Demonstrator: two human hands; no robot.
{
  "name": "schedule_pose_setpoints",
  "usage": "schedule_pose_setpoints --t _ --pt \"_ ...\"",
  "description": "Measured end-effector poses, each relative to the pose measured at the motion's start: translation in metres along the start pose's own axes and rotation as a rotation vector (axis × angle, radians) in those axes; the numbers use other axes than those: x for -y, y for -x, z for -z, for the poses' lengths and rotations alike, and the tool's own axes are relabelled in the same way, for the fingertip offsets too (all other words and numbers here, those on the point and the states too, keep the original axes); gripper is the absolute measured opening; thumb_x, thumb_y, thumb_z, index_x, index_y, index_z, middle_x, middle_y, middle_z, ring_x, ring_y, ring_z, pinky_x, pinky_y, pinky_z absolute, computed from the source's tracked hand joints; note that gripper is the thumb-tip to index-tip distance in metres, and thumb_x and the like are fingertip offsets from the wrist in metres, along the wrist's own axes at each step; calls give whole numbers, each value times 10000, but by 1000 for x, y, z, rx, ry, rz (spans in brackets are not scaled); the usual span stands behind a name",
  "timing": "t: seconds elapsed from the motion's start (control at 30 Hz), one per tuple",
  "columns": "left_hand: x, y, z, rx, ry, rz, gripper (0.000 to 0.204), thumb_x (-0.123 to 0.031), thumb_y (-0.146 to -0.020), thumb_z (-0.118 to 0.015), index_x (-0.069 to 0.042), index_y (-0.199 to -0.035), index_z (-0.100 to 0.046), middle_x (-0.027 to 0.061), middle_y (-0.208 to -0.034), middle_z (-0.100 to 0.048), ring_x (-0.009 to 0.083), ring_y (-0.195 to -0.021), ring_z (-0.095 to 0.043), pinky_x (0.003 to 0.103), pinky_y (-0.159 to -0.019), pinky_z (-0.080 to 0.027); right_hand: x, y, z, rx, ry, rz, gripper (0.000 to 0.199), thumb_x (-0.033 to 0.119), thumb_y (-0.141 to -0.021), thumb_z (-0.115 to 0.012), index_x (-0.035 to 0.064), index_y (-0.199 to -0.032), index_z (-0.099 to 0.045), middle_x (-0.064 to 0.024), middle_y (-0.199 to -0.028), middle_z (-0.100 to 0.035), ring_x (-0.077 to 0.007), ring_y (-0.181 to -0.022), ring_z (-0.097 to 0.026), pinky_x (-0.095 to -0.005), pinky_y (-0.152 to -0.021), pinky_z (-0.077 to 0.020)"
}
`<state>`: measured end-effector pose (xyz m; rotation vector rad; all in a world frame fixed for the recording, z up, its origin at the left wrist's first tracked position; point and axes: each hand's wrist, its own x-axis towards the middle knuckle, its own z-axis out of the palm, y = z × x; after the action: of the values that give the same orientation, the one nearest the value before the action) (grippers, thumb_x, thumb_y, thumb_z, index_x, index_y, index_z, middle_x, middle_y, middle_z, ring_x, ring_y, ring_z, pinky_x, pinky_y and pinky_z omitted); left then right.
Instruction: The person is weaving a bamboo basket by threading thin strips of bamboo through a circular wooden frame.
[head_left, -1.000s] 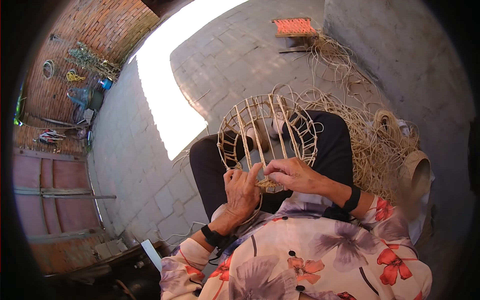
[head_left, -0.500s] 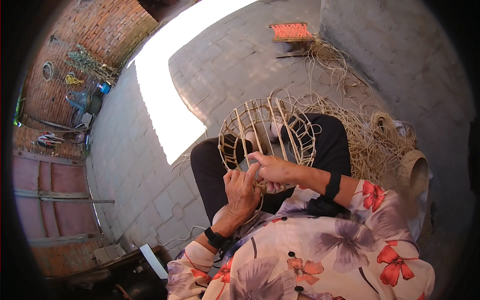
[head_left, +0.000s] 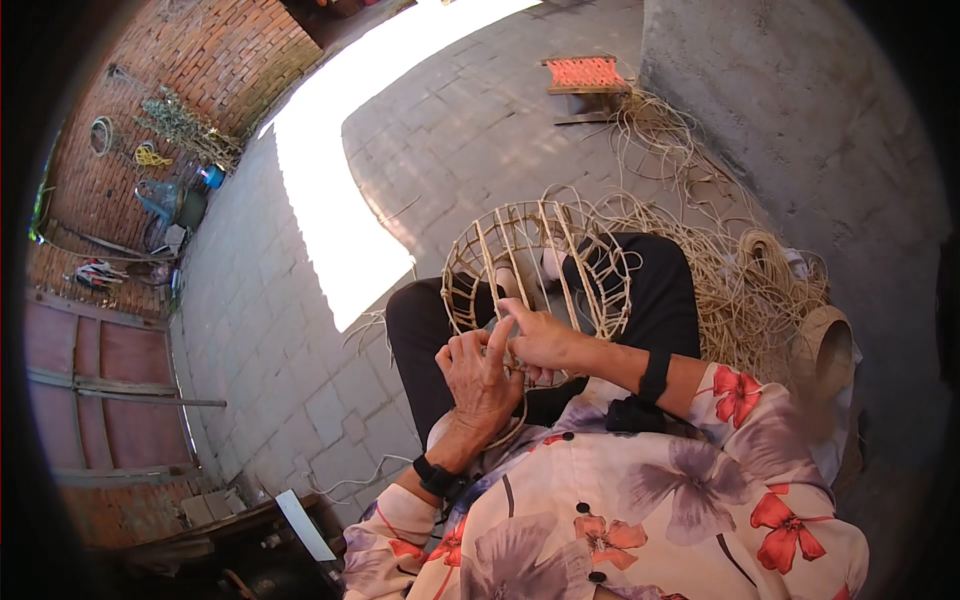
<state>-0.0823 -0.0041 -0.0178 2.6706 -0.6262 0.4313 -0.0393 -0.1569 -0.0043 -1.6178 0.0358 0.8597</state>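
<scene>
An open basket frame [head_left: 511, 260] of pale cane-like strands rests between my knees, with long strands running across its round, ribbed rim. At its near edge, my left hand [head_left: 474, 385] is closed, its index finger raised beside the other hand. My right hand [head_left: 545, 342] grips the same edge, index finger stretched over the strands and the other fingers curled below. A thin cord [head_left: 521, 408] hangs in a loop below my hands. The exact spot between my fingers is hidden.
A large tangle of pale cord [head_left: 720, 270] lies right of my leg, near a tan round container [head_left: 823, 335]. A low stool with an orange woven seat [head_left: 583, 72] stands ahead. A grey wall [head_left: 800, 130] rises at right; a brick wall [head_left: 215, 55] stands far left.
My left fingers have spread slightly away from the right hand. My right hand has shifted a little and still bears on the basket's near edge. The view has moved slightly.
</scene>
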Motion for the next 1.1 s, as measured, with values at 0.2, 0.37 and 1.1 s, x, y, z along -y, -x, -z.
schedule_pose_setpoints --t 0.2,0.37,1.1 --pt "0 1 1 -30 -17 -7 820 -136 -569 -796 -185 -1315 -459 90 -1070 -498 286 -1000 -483 435 -851 -332 8 -6 2 63 355 -39 705 82 -870 -443 73 -1501 -128 -147 -664 -641 -193 -441 -593 -318 -366 -459" --pt "-1 1 3 1 -50 32 846 -147 -565 -804 -195 -1328 -443 88 -1104 -498 285 -1008 -483 432 -820 -335 4 -10 5 89 209 -96 713 87 -879 -445 107 -1509 -112 -122 -664 -634 -183 -447 -592 -305 -370 -457" --pt "7 6 -7 -12 167 -61 844 -40 -614 -712 -208 -1396 -440 43 -758 -549 228 -655 -589 349 -551 -471 -4 9 7 -268 166 200 495 83 -849 -470 14 -1338 -429 -194 -718 -666 -297 -510 -640 -363 -470 -519"
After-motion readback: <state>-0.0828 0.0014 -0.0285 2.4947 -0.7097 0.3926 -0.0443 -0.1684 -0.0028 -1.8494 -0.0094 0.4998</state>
